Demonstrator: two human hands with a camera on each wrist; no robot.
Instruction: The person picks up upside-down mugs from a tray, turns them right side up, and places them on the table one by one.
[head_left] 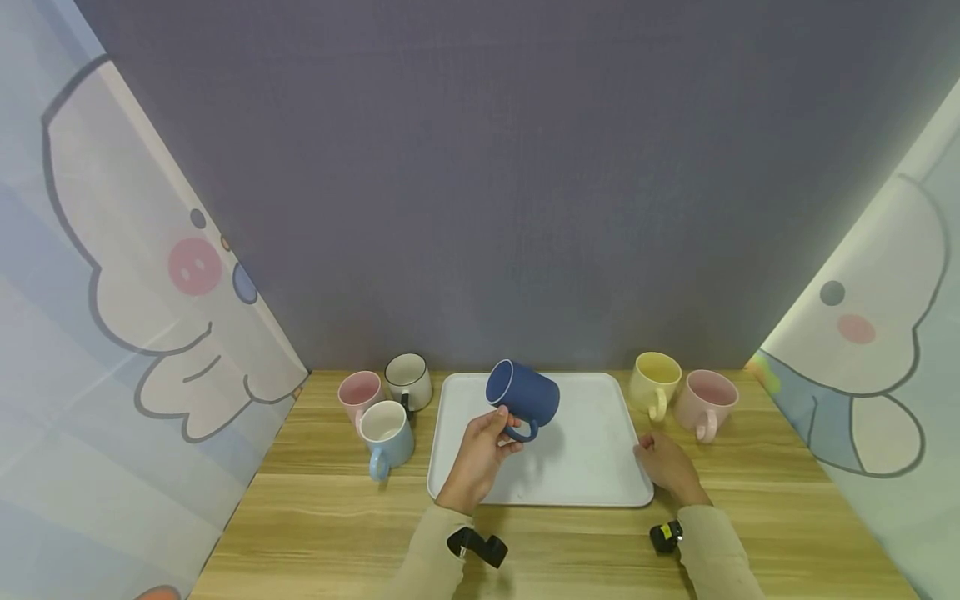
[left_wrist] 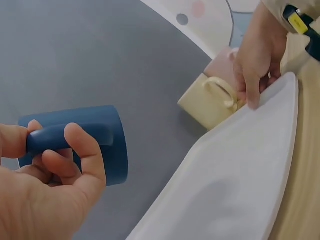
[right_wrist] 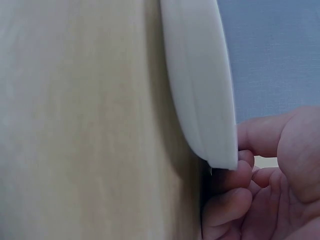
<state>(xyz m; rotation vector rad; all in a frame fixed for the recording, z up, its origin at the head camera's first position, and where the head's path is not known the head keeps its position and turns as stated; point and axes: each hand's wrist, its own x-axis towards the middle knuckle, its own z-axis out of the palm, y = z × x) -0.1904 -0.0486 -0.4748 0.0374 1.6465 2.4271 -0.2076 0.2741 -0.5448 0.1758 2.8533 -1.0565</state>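
Observation:
My left hand (head_left: 480, 454) grips a dark blue mug (head_left: 534, 397) by its handle. The mug is tipped onto its side above the white tray (head_left: 585, 467), its mouth facing left in the head view. In the left wrist view, the thumb and fingers are curled around the handle of the blue mug (left_wrist: 75, 115). At the tray's right edge, my right hand (head_left: 670, 468) pinches the rim. The right wrist view shows its thumb on top of the tray edge (right_wrist: 202, 75) and curled fingers underneath.
Left of the tray stand a pink mug (head_left: 360, 390), a white mug with a black rim (head_left: 420, 395) and a light blue mug (head_left: 402, 442). A yellow mug (head_left: 645, 393) and another pink mug (head_left: 692, 408) stand at the right. A grey wall (head_left: 480, 208) rises behind the wooden table (head_left: 337, 517).

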